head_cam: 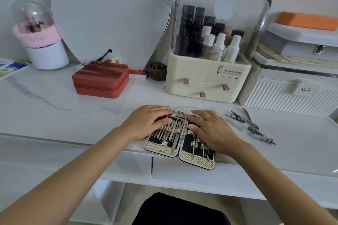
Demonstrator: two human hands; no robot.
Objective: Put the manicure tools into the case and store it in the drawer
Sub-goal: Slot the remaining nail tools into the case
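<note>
Case: the manicure case (pixel 180 149) is laid open at the desk's front edge, above the closed drawer (pixel 184 173).
Done: many slim tools (pixel 169 130) are already strapped into both halves.
Left: several clippers and nippers (pixel 251 126) are still lying loose just right of the case; closing and stowing are not yet begun.
Hands: the left hand (pixel 146 122) and right hand (pixel 212 129) are pressed flat on the halves, fingers straight, nothing gripped.
Hidden: slots under the palms cannot be checked.

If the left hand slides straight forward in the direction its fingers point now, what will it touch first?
The left hand points up and right across the open manicure case. It would probably first meet the right hand, whose fingertips lie just across the case hinge.
</note>
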